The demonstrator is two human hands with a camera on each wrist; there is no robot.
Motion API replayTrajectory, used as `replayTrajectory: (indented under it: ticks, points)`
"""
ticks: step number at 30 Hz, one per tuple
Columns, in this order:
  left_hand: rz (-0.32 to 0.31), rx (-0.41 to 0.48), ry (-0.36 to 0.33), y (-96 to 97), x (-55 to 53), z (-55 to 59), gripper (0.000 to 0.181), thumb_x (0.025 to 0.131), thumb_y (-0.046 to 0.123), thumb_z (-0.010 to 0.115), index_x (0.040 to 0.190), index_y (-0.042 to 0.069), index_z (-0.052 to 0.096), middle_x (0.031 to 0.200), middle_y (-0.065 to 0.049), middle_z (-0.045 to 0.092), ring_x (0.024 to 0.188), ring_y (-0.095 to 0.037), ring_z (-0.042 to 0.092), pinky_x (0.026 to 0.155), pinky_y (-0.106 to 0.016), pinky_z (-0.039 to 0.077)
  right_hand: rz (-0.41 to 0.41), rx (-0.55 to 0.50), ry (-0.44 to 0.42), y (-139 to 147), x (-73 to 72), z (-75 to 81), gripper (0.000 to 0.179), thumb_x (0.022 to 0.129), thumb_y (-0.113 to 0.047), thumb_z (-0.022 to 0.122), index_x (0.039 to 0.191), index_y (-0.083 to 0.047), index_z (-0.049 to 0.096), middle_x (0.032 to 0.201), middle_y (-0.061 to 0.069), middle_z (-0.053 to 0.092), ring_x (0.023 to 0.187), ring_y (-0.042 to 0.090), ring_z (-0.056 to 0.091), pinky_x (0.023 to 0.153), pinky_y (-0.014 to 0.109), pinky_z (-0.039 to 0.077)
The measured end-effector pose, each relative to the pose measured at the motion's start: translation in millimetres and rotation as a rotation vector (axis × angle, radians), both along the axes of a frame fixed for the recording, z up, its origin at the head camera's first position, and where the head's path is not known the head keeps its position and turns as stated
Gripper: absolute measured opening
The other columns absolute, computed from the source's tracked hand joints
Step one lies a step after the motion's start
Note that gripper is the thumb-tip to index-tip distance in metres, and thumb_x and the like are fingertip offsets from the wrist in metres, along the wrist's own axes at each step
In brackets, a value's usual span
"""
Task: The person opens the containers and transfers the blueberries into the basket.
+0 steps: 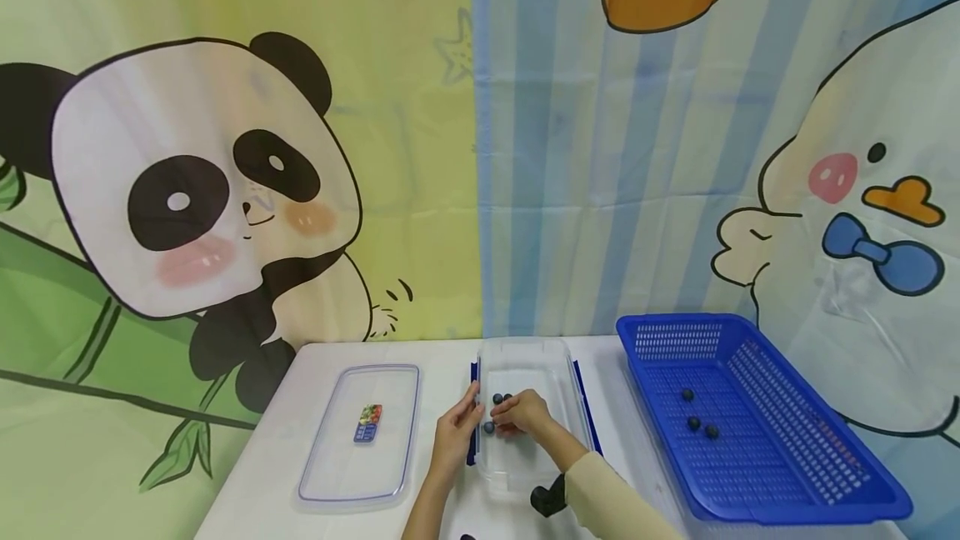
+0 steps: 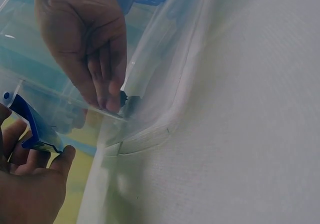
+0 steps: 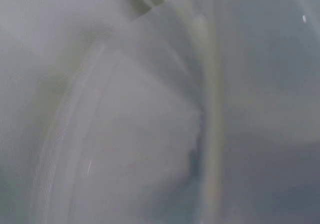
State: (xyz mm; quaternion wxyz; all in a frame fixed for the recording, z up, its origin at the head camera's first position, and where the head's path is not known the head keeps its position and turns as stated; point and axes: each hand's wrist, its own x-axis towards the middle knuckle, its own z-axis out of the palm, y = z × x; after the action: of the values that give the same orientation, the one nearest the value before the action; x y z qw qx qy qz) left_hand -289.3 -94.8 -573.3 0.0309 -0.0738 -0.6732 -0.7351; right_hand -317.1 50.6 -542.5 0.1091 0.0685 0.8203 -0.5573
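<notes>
A clear plastic container with blue side latches stands on the table. At its left side my left hand grips the wall and folded-down blue latch, thumb and fingers on either side of it in the left wrist view. My right hand reaches down inside, fingers drawn together in a pinch. At its fingertips is a dark blueberry, partly hidden by the fingers. Other blueberries lie on the container floor along the left wall. The right wrist view shows only blurred clear plastic.
Right of the container, a blue basket holds three blueberries. A clear lid with a coloured label lies flat on the left. A printed curtain hangs behind the table.
</notes>
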Motion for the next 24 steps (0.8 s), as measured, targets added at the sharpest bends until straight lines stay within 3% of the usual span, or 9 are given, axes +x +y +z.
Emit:
replayTrajectory:
  ticks: [24]
  points:
    - [-0.009, 0.012, 0.021, -0.3, 0.2, 2.0, 0.044, 0.092, 0.015, 0.057, 0.134, 0.006, 0.046, 0.141, -0.005, 0.039, 0.130, -0.021, 0.035, 0.101, -0.016, 0.032, 0.076, 0.036, 0.060, -0.2, 3.4, -1.1, 0.007, 0.072, 0.004, 0.075, 0.078, 0.003, 0.073, 0.067, 0.011, 0.068, 0.059, 0.021, 0.067, 0.055, 0.029, 0.057]
